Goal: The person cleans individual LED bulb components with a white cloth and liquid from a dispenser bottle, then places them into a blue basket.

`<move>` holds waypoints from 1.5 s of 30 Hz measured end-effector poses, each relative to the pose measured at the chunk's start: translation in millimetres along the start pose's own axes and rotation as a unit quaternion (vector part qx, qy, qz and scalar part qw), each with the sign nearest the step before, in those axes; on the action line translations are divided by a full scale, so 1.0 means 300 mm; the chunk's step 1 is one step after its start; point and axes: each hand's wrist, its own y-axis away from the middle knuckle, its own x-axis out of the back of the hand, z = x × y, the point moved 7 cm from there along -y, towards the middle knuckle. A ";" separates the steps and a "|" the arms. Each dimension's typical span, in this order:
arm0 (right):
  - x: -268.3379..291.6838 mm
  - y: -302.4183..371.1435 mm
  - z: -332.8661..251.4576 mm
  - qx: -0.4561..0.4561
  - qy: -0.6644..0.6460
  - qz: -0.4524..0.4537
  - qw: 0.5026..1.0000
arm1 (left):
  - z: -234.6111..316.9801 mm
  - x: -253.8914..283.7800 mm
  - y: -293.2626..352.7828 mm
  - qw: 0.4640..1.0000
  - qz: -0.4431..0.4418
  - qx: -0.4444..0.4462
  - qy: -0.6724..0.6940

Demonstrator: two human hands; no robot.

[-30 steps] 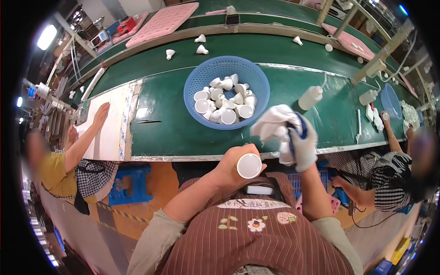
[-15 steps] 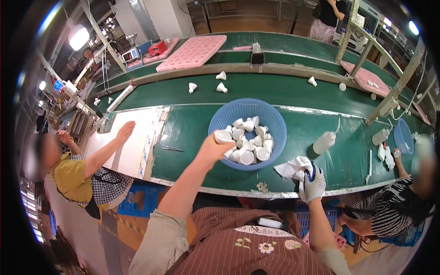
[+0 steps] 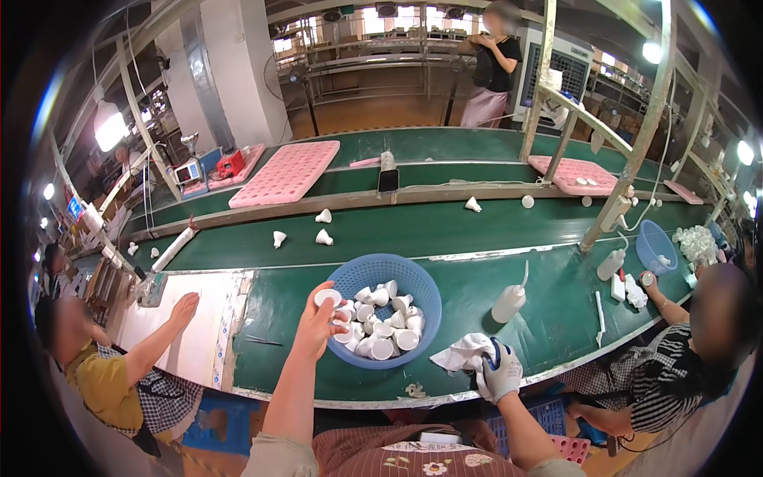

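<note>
plainly in the left hand (image 3: 315, 324), one white lamp cup (image 3: 327, 298), round face up

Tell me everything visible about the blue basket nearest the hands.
The blue basket is round and open-topped, with perforated, plastic-looking walls. It stands upright on the green table, part-filled with jumbled white bulb-shaped pieces. The left hand, holding a white piece, is at its left rim; whether they touch is unclear.

A white, round-faced bulb (image 3: 327, 297) was held face up, left of centre. A crumpled white cloth (image 3: 462, 352) lay bunched lower right of centre.
</note>
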 end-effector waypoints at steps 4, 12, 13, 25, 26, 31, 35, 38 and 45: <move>0.006 0.002 -0.012 -0.001 -0.003 0.005 1.000 | -0.037 0.113 0.023 0.999 0.035 -0.005 0.028; 0.005 0.007 -0.004 -0.004 -0.011 0.003 1.000 | -0.140 0.205 0.089 0.976 0.087 0.039 0.198; -0.003 0.008 0.001 -0.001 -0.011 0.001 1.000 | -0.146 0.195 0.097 0.970 0.087 0.044 0.223; -0.015 0.009 0.014 0.016 0.006 0.016 1.000 | -0.045 0.140 0.155 0.969 0.077 -0.028 0.234; -0.016 0.009 0.008 0.014 0.008 0.011 1.000 | -0.040 0.140 0.159 0.972 0.068 -0.039 0.220; -0.022 0.008 0.012 0.014 0.010 0.007 1.000 | -0.049 0.141 0.165 0.980 0.058 -0.040 0.186; -0.026 0.004 0.021 0.021 0.008 0.014 1.000 | -0.026 0.126 0.181 0.984 0.054 -0.056 0.161; -0.022 0.005 0.008 0.019 0.009 0.012 1.000 | -0.007 0.130 0.192 0.983 0.051 -0.070 0.164; -0.005 0.021 0.007 0.015 0.009 0.012 1.000 | -0.003 0.127 0.218 0.985 0.056 -0.060 0.151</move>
